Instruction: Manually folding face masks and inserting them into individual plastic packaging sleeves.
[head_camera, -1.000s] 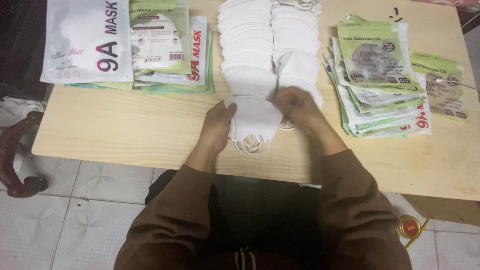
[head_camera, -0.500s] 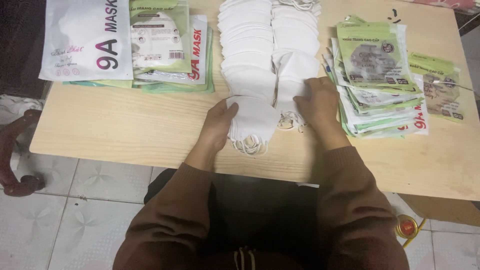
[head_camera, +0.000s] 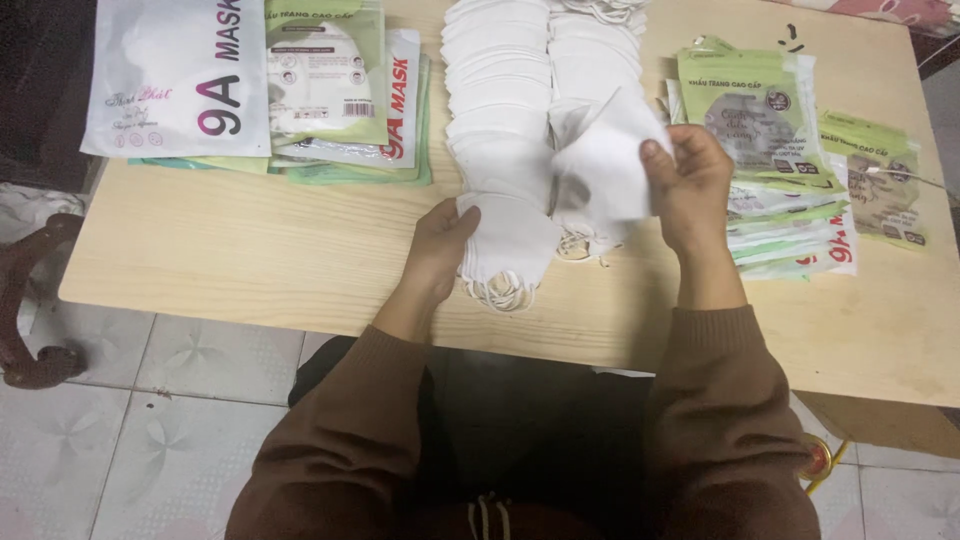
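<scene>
R hand grip is closed on a white folded face mask, thumb on top, mask lifted clear of the desk and held just above the two rows of white masks running down the middle. L hand isn't gripping: fingers flat, pressing the edge of the small mask stack at the near end of the left row, ear loops spilling toward the desk edge. Change vs. a sec ago: both hands were then down together on that near stack; now R hand has come up and moved right w/ a single mask, L hand stayed put as the hold-down. So, as I read it, one mask has been peeled off the pile and the work is at the separate-and-pick stage. Around: pile of green-and-clear printed mask pouches just right of R hand, another pouch pile far left w/ a large white pouch beside it. Brown sleeves, tiled floor below.
</scene>
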